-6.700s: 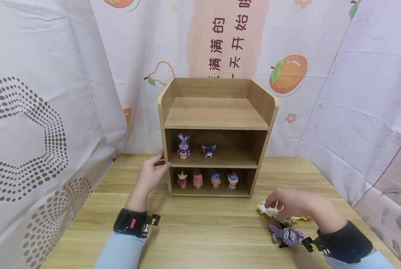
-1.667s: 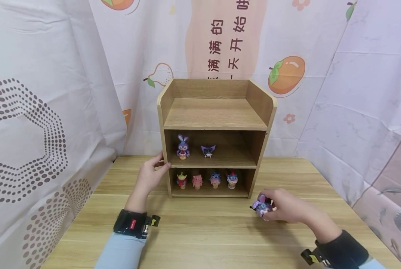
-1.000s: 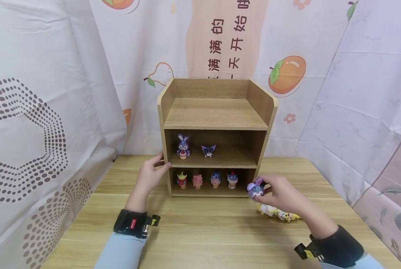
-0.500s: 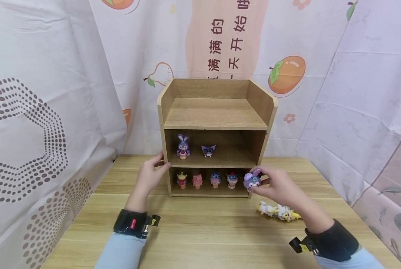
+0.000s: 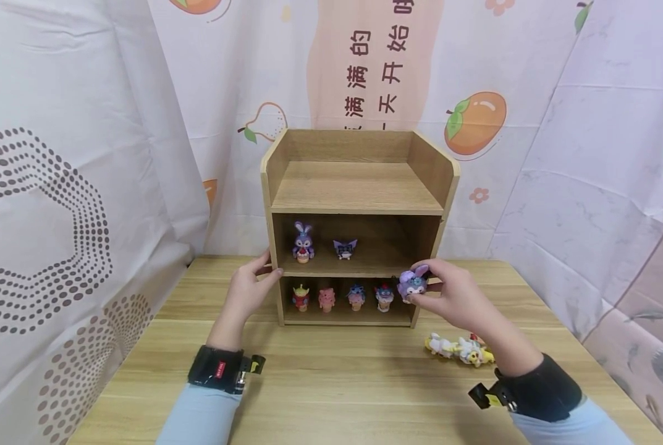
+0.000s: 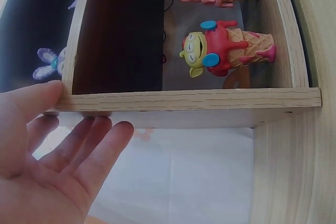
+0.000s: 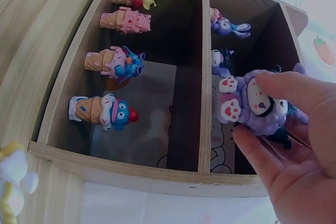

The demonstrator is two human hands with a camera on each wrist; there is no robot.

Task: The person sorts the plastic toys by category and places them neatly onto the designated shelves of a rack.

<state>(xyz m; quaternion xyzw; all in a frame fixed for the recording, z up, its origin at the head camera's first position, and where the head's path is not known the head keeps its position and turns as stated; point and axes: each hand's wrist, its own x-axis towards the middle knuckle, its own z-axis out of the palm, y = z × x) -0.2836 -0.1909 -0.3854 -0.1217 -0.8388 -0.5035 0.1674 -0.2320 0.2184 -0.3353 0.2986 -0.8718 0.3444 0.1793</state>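
Observation:
My right hand (image 5: 456,293) pinches a purple rabbit-eared figurine (image 5: 411,283) between thumb and fingers. In the head view it overlaps the right end of the middle board of a wooden shelf (image 5: 359,185). Seen from the right wrist, the figurine (image 7: 254,103) has a pale face and pink paw pads, close before the middle compartment. At the shelf's left side panel, my left hand (image 5: 250,284) holds on, thumb at the front edge and fingers along the outer face. A purple rabbit figurine (image 5: 303,244) and a dark purple figurine (image 5: 345,248) stand in that compartment.
Several ice-cream-cone figurines line the bottom compartment, among them a red-and-green one (image 5: 301,298) and a blue-headed one (image 5: 384,296). White-and-yellow figurines (image 5: 459,349) lie on the wooden table (image 5: 331,389) at right. A printed curtain (image 5: 225,74) hangs behind.
The purple rabbit-eared figurine, lying on the table at first, was picked up by my right hand and carried left and up to the shelf's right side. My left hand stayed in place.

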